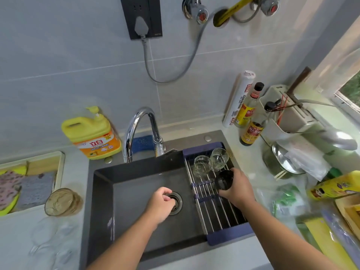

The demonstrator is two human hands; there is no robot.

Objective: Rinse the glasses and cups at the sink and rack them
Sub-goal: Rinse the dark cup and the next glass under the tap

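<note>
My right hand (pixel 236 189) grips a dark cup (pixel 224 179) and holds it tilted on the steel rod rack (pixel 218 207) over the right side of the dark sink (pixel 136 178). Two clear glasses (pixel 201 165) (pixel 219 157) stand at the far end of the rack. My left hand (pixel 160 203) hovers over the drain (pixel 176 203) with curled fingers and holds nothing I can see. A ribbed amber glass (pixel 62 201) waits on the counter left of the sink. Faint clear glasses (pixel 50 238) stand below it.
A chrome faucet (pixel 142 131) arches over the sink's back edge, no water visible. Yellow dish-soap jug (pixel 93 135) at back left. A tray with cloths (pixel 23 182) sits at left. Sauce bottles (pixel 251 129), a utensil holder (pixel 288 115) and a pot lid (pixel 282 158) crowd the right counter.
</note>
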